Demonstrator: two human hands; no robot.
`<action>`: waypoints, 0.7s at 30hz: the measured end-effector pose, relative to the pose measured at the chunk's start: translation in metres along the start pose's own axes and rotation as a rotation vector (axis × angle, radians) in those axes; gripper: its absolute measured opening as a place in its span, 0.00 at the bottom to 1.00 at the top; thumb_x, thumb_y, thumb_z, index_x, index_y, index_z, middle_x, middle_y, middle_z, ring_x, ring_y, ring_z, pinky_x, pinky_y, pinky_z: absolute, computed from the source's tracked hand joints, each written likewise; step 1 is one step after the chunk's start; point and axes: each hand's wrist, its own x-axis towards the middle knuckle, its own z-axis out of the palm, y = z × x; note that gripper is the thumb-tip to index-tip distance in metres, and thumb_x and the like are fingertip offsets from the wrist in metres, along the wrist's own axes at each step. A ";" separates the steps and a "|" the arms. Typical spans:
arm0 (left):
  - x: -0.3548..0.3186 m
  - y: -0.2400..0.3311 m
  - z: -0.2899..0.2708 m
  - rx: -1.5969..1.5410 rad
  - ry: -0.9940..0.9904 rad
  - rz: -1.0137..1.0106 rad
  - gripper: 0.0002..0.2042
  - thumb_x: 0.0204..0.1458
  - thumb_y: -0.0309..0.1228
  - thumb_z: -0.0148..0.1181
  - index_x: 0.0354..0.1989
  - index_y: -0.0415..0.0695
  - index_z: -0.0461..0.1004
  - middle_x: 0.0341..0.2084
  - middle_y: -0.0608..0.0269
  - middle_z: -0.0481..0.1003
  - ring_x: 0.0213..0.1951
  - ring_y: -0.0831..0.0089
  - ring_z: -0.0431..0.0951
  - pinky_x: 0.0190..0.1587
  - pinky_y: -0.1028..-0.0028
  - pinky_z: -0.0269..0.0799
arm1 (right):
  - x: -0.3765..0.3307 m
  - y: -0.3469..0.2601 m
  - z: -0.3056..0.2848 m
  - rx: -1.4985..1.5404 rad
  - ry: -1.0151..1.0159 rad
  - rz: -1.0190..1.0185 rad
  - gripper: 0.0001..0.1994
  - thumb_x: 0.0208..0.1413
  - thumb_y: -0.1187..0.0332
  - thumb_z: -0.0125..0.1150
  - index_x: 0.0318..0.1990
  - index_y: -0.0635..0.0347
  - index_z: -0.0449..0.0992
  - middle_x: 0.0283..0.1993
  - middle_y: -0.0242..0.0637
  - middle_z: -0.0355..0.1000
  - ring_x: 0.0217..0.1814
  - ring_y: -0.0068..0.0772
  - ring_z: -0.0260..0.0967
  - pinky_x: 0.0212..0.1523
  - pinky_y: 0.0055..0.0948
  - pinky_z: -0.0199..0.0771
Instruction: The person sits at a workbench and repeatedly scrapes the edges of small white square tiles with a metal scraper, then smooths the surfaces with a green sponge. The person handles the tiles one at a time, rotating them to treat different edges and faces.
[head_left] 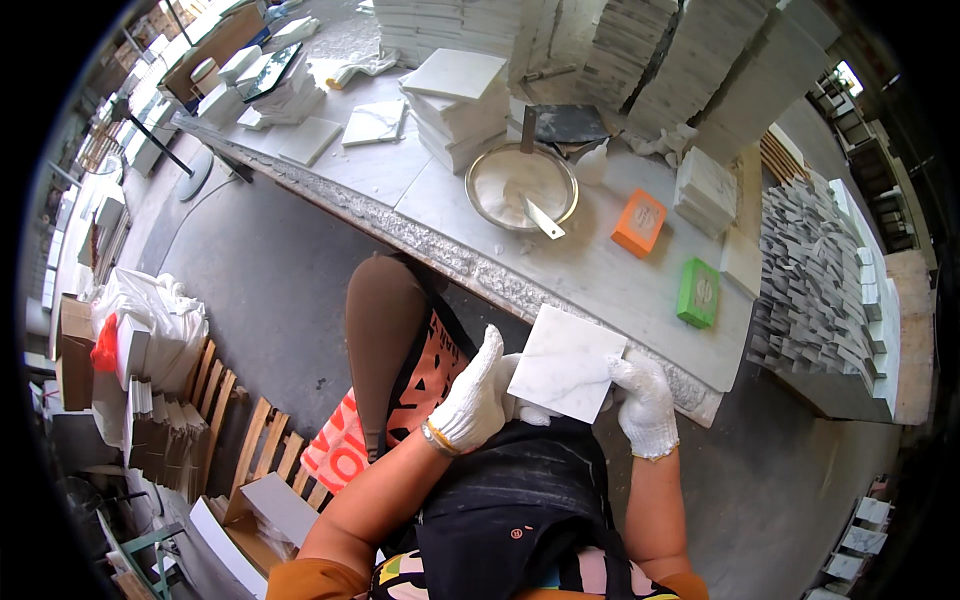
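White square marble tile (566,363) with faint grey veins sits between my two gloved hands, held above my lap just short of the stone workbench edge (480,268). From the head view, my left hand (470,395) in its white knit glove has fingers closed along the tile's left edge, thumb up beside it. My right hand (642,400) pinches the right edge, fingers curled underneath. Beyond my fingertips stand a round metal bowl of white paste (521,186), an orange sanding block (639,222) and a green block (697,292).
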 end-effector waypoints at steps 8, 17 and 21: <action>-0.008 0.002 -0.005 0.103 0.045 0.098 0.22 0.60 0.39 0.65 0.57 0.35 0.76 0.48 0.61 0.80 0.49 0.75 0.79 0.55 0.72 0.73 | 0.011 -0.011 0.011 -0.165 -0.191 0.012 0.19 0.63 0.63 0.60 0.52 0.73 0.78 0.44 0.34 0.78 0.42 0.20 0.73 0.45 0.22 0.73; -0.001 -0.011 -0.025 0.064 0.181 0.320 0.20 0.60 0.35 0.65 0.57 0.37 0.75 0.48 0.61 0.79 0.50 0.72 0.79 0.52 0.70 0.75 | 0.002 -0.009 0.026 -0.299 -0.173 0.157 0.22 0.58 0.63 0.65 0.56 0.69 0.77 0.45 0.36 0.79 0.41 0.21 0.74 0.36 0.21 0.73; 0.002 -0.004 -0.028 0.074 0.208 0.408 0.21 0.61 0.40 0.63 0.56 0.36 0.75 0.44 0.61 0.80 0.42 0.72 0.81 0.44 0.71 0.78 | 0.000 0.004 0.028 -0.276 -0.179 0.133 0.26 0.56 0.68 0.71 0.61 0.69 0.74 0.55 0.36 0.77 0.55 0.23 0.71 0.59 0.27 0.70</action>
